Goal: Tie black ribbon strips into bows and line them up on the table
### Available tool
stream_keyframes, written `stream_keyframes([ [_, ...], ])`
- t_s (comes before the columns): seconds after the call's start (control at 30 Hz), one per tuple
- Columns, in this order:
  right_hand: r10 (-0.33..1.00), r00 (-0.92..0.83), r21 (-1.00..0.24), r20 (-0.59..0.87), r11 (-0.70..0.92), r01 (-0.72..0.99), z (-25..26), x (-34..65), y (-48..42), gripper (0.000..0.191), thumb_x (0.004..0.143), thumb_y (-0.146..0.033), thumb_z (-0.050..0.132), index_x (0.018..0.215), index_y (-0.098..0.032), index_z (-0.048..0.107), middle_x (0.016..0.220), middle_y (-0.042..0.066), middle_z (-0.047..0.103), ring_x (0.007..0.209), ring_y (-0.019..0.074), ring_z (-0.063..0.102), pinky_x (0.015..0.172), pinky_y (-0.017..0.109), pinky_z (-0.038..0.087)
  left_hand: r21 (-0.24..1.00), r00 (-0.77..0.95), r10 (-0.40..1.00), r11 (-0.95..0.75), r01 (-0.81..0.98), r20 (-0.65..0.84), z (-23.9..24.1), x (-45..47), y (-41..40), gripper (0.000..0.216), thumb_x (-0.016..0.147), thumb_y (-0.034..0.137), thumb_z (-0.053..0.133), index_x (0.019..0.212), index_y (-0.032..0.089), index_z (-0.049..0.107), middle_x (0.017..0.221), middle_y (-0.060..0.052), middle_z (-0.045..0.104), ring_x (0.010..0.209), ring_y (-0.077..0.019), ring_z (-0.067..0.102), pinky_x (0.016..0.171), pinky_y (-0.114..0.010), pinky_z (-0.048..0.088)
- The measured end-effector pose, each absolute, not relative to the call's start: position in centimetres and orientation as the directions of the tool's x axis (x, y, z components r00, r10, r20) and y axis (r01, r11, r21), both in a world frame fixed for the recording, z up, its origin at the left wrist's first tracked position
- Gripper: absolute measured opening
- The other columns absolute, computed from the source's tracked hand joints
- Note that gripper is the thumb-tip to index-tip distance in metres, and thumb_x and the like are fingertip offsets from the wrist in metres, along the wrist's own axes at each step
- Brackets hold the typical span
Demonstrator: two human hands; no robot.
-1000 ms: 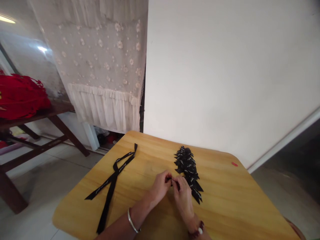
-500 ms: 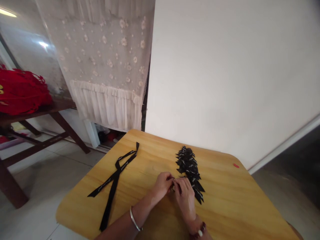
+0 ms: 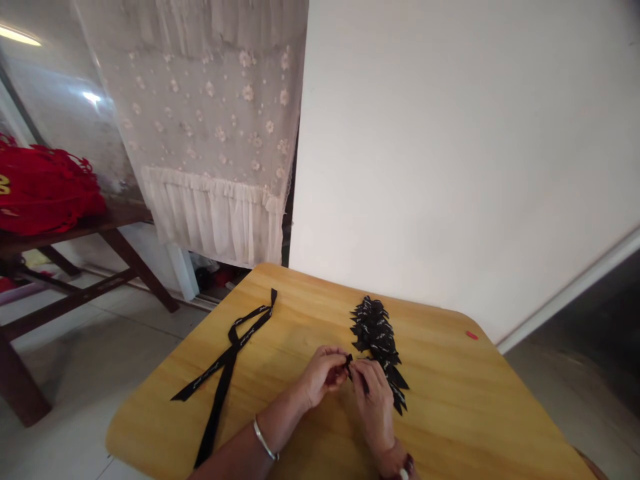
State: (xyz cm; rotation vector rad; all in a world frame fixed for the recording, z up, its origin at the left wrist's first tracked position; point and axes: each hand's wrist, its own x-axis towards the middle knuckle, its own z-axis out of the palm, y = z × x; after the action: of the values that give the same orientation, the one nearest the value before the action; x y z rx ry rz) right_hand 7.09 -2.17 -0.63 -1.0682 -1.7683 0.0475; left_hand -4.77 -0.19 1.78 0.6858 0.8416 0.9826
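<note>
Between my two hands a small piece of black ribbon (image 3: 349, 361) shows, partly hidden by the fingers. My left hand (image 3: 323, 377) pinches it from the left, thumb and forefinger closed. From the other side my right hand (image 3: 373, 397) also grips it, with its fingers bent over. Beside and beyond the right hand lies a row of black ribbon bows (image 3: 374, 327) with white lettering, overlapping one another. A long black ribbon (image 3: 230, 353) with white lettering lies looped and crossed on the left of the table.
The wooden table (image 3: 450, 413) has rounded corners and meets a white wall panel (image 3: 450, 147) at the back. A small red object (image 3: 471, 335) lies near its right edge. At left, a dark wooden stand (image 3: 120, 250) bears a red bundle (image 3: 47, 190); a lace curtain (image 3: 215, 133) hangs behind.
My hands have moved slightly apart, and more of the black ribbon shows between the fingertips. The view has shifted a little; the bows and long ribbon lie as before.
</note>
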Motion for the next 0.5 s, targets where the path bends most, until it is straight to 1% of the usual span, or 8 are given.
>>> stream_keyframes([
  [0.1,0.681,-0.07,-0.502,0.729,0.601,0.622,-0.61,7.19,-2.17,0.014,0.082,-0.017,0.042,0.08,-0.02,0.055,0.073,0.005,0.058,0.069,0.0164,0.054,0.063,0.03,0.047,0.792,0.314,0.906,0.405,-0.456,-0.283,1.77,-4.91,-0.05,0.026,0.061,0.04,0.058,0.061,0.014,0.052,0.045,0.004,0.051,0.032,-0.0033,0.037,0.032,-0.016,0.014],
  [0.2,0.705,-0.037,-0.54,0.708,0.575,0.615,-0.58,7.12,-2.2,0.013,0.082,-0.02,0.042,0.077,-0.02,0.053,0.069,0.004,0.057,0.065,0.0159,0.054,0.06,0.028,0.046,0.836,0.341,0.915,0.353,-0.42,-0.216,1.67,-5.15,0.16,0.023,0.059,0.033,0.063,0.059,0.014,0.05,0.045,0.004,0.053,0.031,-0.0034,0.04,0.029,-0.014,0.017],
  [0.27,0.729,-0.002,-0.576,0.685,0.542,0.612,-0.62,7.04,-2.21,0.012,0.082,-0.023,0.042,0.076,-0.019,0.052,0.068,0.003,0.056,0.063,0.0152,0.054,0.058,0.027,0.045,0.854,0.371,0.912,0.327,-0.405,-0.174,1.6,-5.32,0.3,0.02,0.06,0.029,0.062,0.061,0.014,0.05,0.048,0.002,0.056,0.033,-0.0057,0.046,0.027,-0.014,0.022],
  [0.37,0.777,0.038,-0.634,0.628,0.483,0.604,-0.77,6.92,-2.23,0.011,0.081,-0.027,0.044,0.075,-0.019,0.05,0.067,0.002,0.055,0.061,0.0147,0.054,0.057,0.026,0.044,0.863,0.39,0.911,0.302,-0.404,-0.136,1.39,-5.37,0.48,0.018,0.062,0.029,0.059,0.064,0.015,0.047,0.049,0.0,0.059,0.037,-0.012,0.055,0.028,-0.015,0.032],
  [0.43,0.812,0.036,-0.671,0.582,0.455,0.586,-0.85,6.87,-2.27,0.013,0.082,-0.028,0.043,0.075,-0.019,0.049,0.067,0.001,0.054,0.061,0.0143,0.054,0.058,0.025,0.044,0.864,0.38,0.914,0.3,-0.403,-0.14,1.19,-5.25,0.54,0.018,0.063,0.03,0.056,0.066,0.015,0.046,0.047,-0.001,0.059,0.038,-0.0155,0.057,0.029,-0.017,0.036],
  [0.5,0.841,0.019,-0.701,0.541,0.438,0.562,-0.87,6.82,-2.33,0.014,0.082,-0.029,0.042,0.073,-0.019,0.047,0.066,0.001,0.053,0.06,0.0136,0.053,0.057,0.024,0.044,0.862,0.363,0.918,0.307,-0.404,-0.157,0.99,-5.1,0.58,0.018,0.063,0.03,0.055,0.067,0.016,0.045,0.045,-0.001,0.059,0.037,-0.017,0.057,0.029,-0.019,0.038],
])
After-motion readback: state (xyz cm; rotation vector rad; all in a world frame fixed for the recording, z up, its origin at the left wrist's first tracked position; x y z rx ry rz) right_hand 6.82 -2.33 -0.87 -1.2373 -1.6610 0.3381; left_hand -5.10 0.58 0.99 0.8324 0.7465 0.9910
